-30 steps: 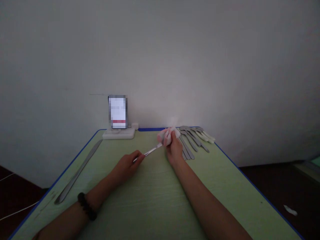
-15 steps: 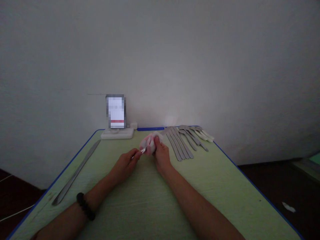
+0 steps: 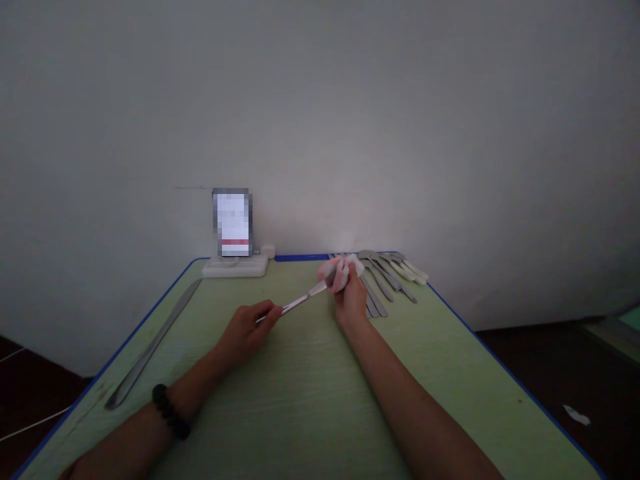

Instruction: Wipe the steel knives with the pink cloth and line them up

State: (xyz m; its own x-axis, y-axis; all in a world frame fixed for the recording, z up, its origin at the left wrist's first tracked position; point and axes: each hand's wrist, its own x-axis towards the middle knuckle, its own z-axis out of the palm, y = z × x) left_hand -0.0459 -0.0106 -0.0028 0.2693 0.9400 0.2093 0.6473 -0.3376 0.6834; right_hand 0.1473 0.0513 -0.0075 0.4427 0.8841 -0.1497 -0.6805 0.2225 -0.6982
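My left hand (image 3: 253, 328) is closed around the handle end of a shiny metal table knife (image 3: 304, 297), which slants up and to the right above the green table. A crumpled pink and white cloth (image 3: 340, 275) is bunched in my right hand (image 3: 353, 301), wrapped about the far end of the knife, so that tip is hidden. Just behind my right hand lie several table knives (image 3: 374, 303) side by side, partly covered by the hand and cloth.
Spoons and other cutlery (image 3: 385, 267), some with white handles (image 3: 413, 272), lie at the back right. One long knife (image 3: 155, 341) rests along the left edge. A phone (image 3: 234, 223) stands on a white power strip (image 3: 235, 267) near the wall. The green table (image 3: 280, 413) has blue edging.
My right hand and the cloth have moved right along the knife, uncovering more of its length. My left hand stays in nearly the same place. The cloth now covers part of the knife row.
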